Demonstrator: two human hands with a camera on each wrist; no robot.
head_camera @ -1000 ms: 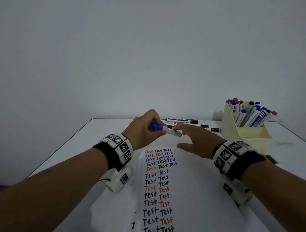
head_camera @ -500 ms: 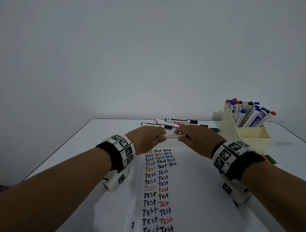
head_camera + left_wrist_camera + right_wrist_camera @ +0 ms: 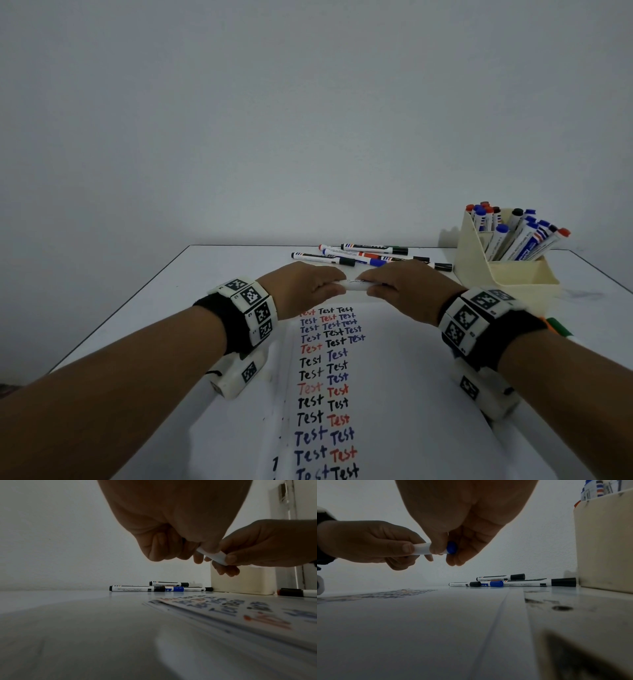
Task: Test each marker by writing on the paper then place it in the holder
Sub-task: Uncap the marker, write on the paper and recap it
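Observation:
A white marker (image 3: 354, 285) with a blue end (image 3: 452, 549) lies level between both hands, just above the far edge of the paper (image 3: 394, 377). My left hand (image 3: 334, 286) grips its left part, thumb on the barrel (image 3: 421, 549). My right hand (image 3: 375, 288) pinches the right end, fingers curled round the blue tip. The paper carries columns of "Test" in black, blue and red. The cream holder (image 3: 513, 277) stands at the far right with several markers upright in it.
Several loose markers (image 3: 359, 255) lie in a row at the table's far edge, behind my hands. Another marker (image 3: 558, 327) with green and orange parts lies right of my right wrist. A plain wall rises behind the table.
My right hand has closed onto the marker, which only the left hand held a second ago. Both hands have dropped lower and come together over the paper's top edge.

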